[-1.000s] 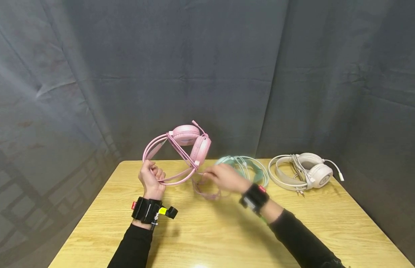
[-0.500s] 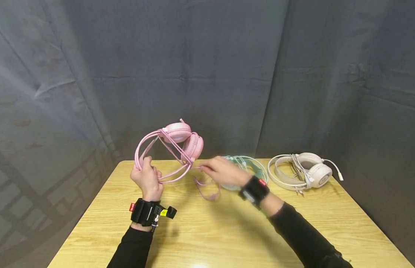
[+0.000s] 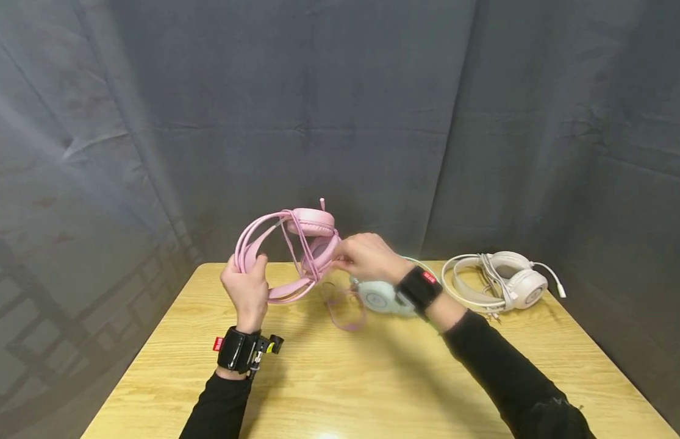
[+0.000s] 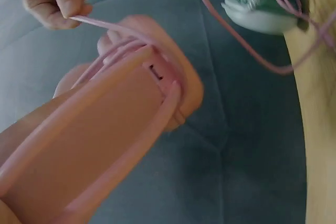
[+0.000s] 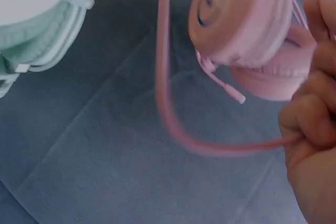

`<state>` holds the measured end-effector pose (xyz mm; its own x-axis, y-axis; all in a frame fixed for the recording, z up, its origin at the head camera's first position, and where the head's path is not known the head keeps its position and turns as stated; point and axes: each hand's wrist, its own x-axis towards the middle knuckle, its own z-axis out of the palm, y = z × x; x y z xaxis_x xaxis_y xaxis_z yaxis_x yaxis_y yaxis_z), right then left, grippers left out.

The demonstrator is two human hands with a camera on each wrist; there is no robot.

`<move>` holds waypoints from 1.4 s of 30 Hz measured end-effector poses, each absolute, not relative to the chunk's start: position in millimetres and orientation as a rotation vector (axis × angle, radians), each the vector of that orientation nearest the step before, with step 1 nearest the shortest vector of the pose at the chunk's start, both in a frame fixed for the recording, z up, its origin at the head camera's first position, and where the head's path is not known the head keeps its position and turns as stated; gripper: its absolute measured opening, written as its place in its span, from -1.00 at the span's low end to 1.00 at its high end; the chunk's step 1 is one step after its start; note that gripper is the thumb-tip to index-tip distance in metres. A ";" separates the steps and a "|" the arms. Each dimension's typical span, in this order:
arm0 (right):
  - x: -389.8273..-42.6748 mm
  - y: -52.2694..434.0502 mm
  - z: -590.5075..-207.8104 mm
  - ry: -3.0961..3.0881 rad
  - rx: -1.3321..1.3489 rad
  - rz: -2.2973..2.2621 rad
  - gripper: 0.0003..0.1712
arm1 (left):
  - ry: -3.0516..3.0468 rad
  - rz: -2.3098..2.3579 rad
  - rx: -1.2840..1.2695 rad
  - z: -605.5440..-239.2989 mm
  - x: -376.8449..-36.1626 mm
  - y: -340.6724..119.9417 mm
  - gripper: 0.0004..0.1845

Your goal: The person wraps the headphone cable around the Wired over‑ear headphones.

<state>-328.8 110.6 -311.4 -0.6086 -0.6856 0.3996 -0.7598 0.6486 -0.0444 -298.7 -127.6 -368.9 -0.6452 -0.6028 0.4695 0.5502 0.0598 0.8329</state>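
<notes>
Head view: left hand gripped pink headset band. Right wrist view alone showed right hand pinching pink cable.

Head view looks down from afar; both wrist views closely share the pink headset.

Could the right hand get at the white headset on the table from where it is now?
Probably yes. The white headset lies in the open on the table, to the right hand's own side, nothing covering it. But that hand's grip is busy pinching the pink cable, which it must release first.
</notes>
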 end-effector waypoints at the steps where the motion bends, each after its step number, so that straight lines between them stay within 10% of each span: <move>1: -329.4 111.3 -308.4 -2.521 1.151 0.298 -0.88 | -1.533 -1.656 0.067 -368.9 -298.4 -127.9 -0.88; 42: -371.1 129.0 -268.1 -2.028 0.881 0.139 -0.63 | -2.081 -1.411 -0.284 -364.6 -289.4 -136.2 -0.89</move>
<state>-371.1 129.0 -268.1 -0.3477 -0.5324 0.7718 -0.6328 0.7406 0.2258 -289.4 -136.2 -364.6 -0.7959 -0.1523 0.5860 0.4881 0.4114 0.7698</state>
